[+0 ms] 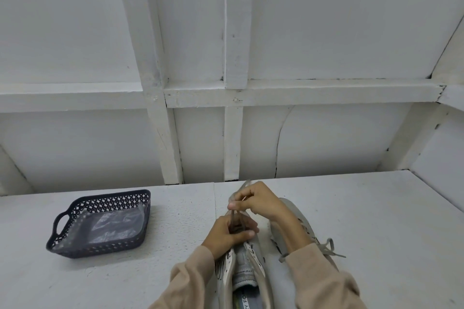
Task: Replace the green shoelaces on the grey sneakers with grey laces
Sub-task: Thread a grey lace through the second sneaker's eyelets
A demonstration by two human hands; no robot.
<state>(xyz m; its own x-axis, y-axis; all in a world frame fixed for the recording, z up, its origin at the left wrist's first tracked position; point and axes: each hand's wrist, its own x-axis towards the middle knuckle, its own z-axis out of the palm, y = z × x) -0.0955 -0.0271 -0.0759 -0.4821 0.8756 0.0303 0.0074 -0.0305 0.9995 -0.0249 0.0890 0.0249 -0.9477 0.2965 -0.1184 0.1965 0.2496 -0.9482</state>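
grey lace [234, 217] is running taut from the toe-end eyelets of the nearer sneaker [247, 266] up into the right hand [258, 202]. that hand is pinching it between thumb and fingers, the free end poking out above the knuckles. the left hand [226, 232] is curling round the front of that sneaker, thumb across the top, holding it down on the bench [376, 221]. the sneaker is lying with its long axis pointing away from the person, toe far, heel opening near. the eyelets nearer the person are looking empty, so lacing seems to be only starting here. the right hand is sitting above and just beyond the left, so the pull is going up and away along the shoe. the second sneaker [288, 206] is lying just beside on the right, partly under the right forearm, already carrying a tied grey lace. open bench is stretching right and ahead to the wall. a dark basket [75, 208] is sitting well apart on the left.
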